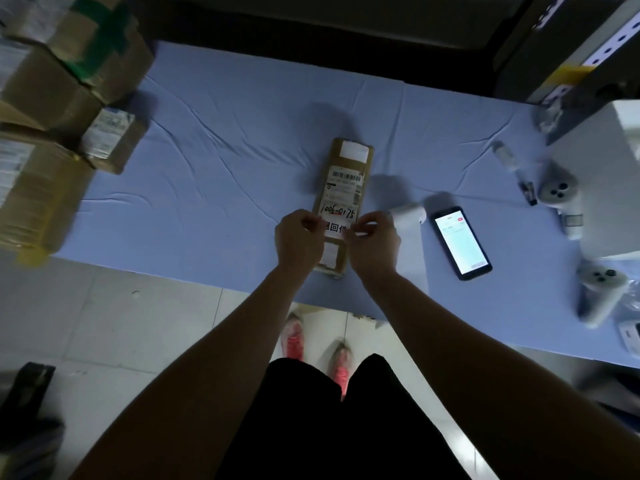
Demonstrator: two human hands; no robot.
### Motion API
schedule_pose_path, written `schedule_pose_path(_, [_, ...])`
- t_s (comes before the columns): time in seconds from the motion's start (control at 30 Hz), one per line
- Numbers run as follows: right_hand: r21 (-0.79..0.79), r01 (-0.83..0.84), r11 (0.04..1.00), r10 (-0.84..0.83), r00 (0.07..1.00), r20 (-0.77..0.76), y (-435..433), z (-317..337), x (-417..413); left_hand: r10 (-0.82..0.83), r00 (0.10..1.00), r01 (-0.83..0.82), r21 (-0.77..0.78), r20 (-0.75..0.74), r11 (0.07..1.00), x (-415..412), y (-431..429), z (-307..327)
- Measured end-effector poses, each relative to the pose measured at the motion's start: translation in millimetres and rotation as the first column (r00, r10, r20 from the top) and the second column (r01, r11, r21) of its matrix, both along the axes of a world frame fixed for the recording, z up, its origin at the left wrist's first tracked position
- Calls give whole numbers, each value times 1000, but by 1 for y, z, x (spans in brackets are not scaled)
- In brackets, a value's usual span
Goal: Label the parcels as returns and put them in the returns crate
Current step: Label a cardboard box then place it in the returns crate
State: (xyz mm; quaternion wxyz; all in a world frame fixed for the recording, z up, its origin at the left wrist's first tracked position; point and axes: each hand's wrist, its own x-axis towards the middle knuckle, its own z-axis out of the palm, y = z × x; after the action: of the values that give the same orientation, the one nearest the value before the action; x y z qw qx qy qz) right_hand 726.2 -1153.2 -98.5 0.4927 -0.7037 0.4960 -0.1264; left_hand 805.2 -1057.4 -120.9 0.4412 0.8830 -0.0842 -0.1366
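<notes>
Parcel (343, 188): one long brown cardboard box, lying flat on the table (225, 150), lengthwise away from the person. Its near end lies between the two hands and partly under them; its far end reaches well beyond the fingertips. It carries a barcode sticker and the handwritten number 1006-0175.

Label (334, 227): a white slip with black printed characters, lying across the parcel just below the handwritten number, directly between the hands.

Left hand (299, 233): fingers curled, thumb and fingertips pinching the label's left edge.

Right hand (372, 237): fingers curled, thumb and fingertips pinching the label's right edge. Whether the label is already stuck down cannot be told.

Paper roll (410, 216): white, just beyond and to the right of the right hand.

Phone (462, 242): screen lit, face up, further right of the right hand, past the roll.

Boxes (52, 81): a stack of brown cartons well to the left of the left hand, at the table's end.

Shoes (294, 337): pink, on the tiled floor below the forearms.
</notes>
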Motion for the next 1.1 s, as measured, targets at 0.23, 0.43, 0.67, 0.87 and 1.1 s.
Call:
schedule_pose_path(0.23, [-290,-210,934,183,976,-117,17,-19,-1,-136,981,138,1,141,990,4,9,-19])
schedule_pose_path(0.43, [-416,-446,792,289,876,-387,20,-25,-7,-258,937,251,59,236,966,10,16,-25])
schedule_pose_path(0.67, [-333,-372,867,270,910,-313,26,-38,-14,-511,830,497,121,225,860,18,23,-35])
schedule_pose_path(0.87, [-60,-146,987,142,988,-55,28,-40,-12,-312,944,298,-127,-106,946,21,32,-25])
schedule_pose_path(1.1, [250,-98,963,88,995,52,22,-31,-9,-385,869,339,-192,-312,921,23,34,-18])
